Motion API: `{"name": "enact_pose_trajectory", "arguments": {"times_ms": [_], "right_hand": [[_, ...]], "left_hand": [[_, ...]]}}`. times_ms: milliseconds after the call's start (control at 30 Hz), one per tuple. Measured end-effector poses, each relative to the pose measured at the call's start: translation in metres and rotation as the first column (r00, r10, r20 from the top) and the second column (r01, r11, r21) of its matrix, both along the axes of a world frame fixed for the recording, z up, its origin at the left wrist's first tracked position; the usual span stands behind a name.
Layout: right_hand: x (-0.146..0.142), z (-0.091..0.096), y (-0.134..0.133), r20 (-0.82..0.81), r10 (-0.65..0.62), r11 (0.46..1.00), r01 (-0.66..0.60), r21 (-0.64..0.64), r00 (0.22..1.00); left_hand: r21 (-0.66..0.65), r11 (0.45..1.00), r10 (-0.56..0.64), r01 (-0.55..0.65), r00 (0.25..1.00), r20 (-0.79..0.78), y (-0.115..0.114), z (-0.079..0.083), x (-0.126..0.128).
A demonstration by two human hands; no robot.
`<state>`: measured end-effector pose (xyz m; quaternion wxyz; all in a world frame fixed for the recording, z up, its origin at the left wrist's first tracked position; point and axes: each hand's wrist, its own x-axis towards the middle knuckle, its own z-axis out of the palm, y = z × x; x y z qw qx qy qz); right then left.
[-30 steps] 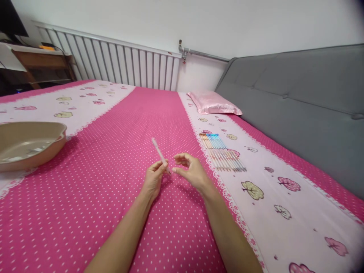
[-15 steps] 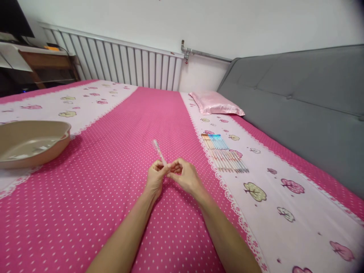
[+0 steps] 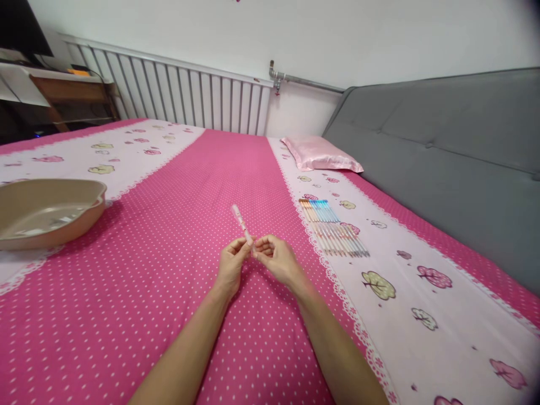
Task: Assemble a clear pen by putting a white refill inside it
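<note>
A slim pen (image 3: 241, 219) with a pale, pinkish patterned barrel slants up and away from my hands. My left hand (image 3: 230, 264) is closed, pinching it near the lower end with thumb and fingers. Close beside it, my right hand (image 3: 278, 260) has thumb and index finger pinched at that same lower end, the other fingers curled. Whether a small part sits in that pinch is hidden. To the right, several pens lie side by side in two rows: a shorter orange-and-blue row (image 3: 319, 211) and a longer pale row (image 3: 341, 239) with grey-brown ends.
A beige plastic basin (image 3: 95, 211) stands at the left with some small pale items inside. Pink dotted bedding (image 3: 202, 185) spreads beneath everything. A pink pillow (image 3: 319, 153) rests by the grey headboard (image 3: 430, 124). Behind are a radiator (image 3: 177, 90) and a desk (image 3: 70, 90).
The pen has shifted slightly right and up, with more of its barrel showing above my left hand. My right hand's fingers have drawn in around its lower end.
</note>
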<state>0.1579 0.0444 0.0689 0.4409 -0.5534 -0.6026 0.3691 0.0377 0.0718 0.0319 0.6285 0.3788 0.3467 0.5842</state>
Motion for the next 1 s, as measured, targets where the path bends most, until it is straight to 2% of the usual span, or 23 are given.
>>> {"name": "enact_pose_trajectory", "arguments": {"times_ms": [133,333,433,533,600,733,867,933,1000], "right_hand": [[0.001,-0.002,0.0,0.041,-0.022,0.999,0.021,0.024,0.999],[0.0,0.0,-0.001,0.063,-0.04,0.999,0.04,0.012,0.997],[0.0,0.004,0.0,0.061,-0.069,0.998,0.068,0.011,0.996],[0.009,0.009,0.005,0.078,-0.133,0.991,0.131,0.026,0.988],[0.023,0.013,0.008,0.086,-0.202,0.979,0.199,0.04,0.976],[0.077,0.018,0.009,0.183,-0.369,0.929,0.364,0.063,0.911],[0.148,0.011,-0.002,0.349,-0.538,0.828,0.558,0.05,0.767],[0.183,0.006,-0.009,0.398,-0.608,0.76,0.648,0.042,0.687],[0.213,0.002,-0.014,0.452,-0.655,0.688,0.725,0.026,0.606]], "left_hand": [[0.002,1.0,0.023,-0.023,1.0,0.011,0.001,0.001,0.0],[0.009,1.0,-0.002,0.001,1.0,0.014,0.001,-0.001,0.001],[0.052,0.999,-0.009,0.014,0.995,-0.104,0.0,0.001,0.0],[0.182,0.983,0.075,-0.014,0.941,-0.33,-0.001,0.004,-0.002],[0.289,0.957,0.153,0.004,0.841,-0.52,0.001,0.004,-0.002],[0.395,0.898,0.239,0.194,0.539,-0.808,0.006,-0.004,-0.003],[0.306,0.877,0.233,0.37,0.229,-0.945,0.009,-0.019,-0.002],[0.26,0.871,0.231,0.417,0.118,-0.966,0.01,-0.024,-0.001],[0.239,0.864,0.241,0.443,0.052,-0.969,0.01,-0.026,-0.001]]}}
